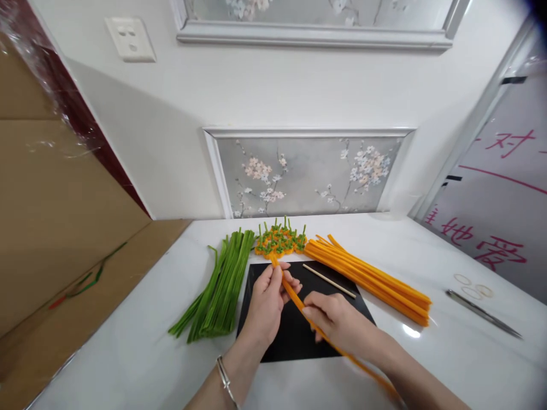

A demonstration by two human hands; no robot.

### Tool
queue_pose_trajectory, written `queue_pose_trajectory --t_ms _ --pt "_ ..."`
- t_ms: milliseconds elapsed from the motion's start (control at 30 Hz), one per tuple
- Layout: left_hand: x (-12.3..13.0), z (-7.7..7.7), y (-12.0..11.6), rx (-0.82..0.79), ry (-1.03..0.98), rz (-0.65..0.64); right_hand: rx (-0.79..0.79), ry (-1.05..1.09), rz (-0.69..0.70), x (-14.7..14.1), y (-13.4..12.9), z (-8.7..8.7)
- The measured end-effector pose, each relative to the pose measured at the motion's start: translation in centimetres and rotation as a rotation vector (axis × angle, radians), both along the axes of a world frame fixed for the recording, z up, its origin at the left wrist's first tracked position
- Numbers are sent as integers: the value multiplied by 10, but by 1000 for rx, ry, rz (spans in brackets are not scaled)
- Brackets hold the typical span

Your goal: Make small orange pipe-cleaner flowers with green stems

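Several orange fuzzy stems [294, 297] run slantwise between my hands over a black mat [284, 336]. My left hand [269, 296] pinches them near their upper end, just below a cluster of small orange and green pieces [280, 242]. Farther down, my right hand [335, 322] has its fingers closed around the same stems, whose lower end trails past my right wrist and is blurred. On the left lies a bundle of green fuzzy stems [224, 287]. A bundle of orange stems [371, 276] lies on the right.
A thin wooden stick [329, 280] rests on the mat's upper right. Tweezers [482, 313] and several thin rings [472, 287] lie on the white table [141, 341] at the right. Cardboard [51, 228] stands at the left, a white wall [171, 114] behind, and a written-on board [499, 188] at the right.
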State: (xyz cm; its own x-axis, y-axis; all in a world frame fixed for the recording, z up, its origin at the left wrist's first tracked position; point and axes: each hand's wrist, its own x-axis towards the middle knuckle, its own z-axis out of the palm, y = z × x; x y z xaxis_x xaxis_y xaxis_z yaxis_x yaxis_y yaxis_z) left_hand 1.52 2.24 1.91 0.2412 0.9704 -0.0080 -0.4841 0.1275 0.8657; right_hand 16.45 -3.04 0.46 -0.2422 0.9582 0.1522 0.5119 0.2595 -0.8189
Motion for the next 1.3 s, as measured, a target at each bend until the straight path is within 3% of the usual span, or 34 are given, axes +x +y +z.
queue_pose_trajectory --t_ms 100,233,333,467,600,700,867,1033,1300 --pt "5 4 -9 11 60 -175 169 188 -124 3 3 4" --pt "13 5 -22 71 230 -286 124 501 -204 8 5 12" --pt "17 4 -25 86 304 -286 72 552 -178 7 5 18" --pt "18 1 -23 77 361 -248 0 684 -244 2 6 19" --pt "15 0 -19 108 363 -147 70 756 -295 7 7 17" --pt "13 3 -16 104 374 -121 76 736 -264 15 7 17" --pt "14 7 -17 128 373 -150 238 373 -279 16 5 15" --pt "16 5 -20 145 410 -159 137 540 -254 7 7 6" --pt "14 -2 -19 245 485 -131 53 523 -280 7 8 7"
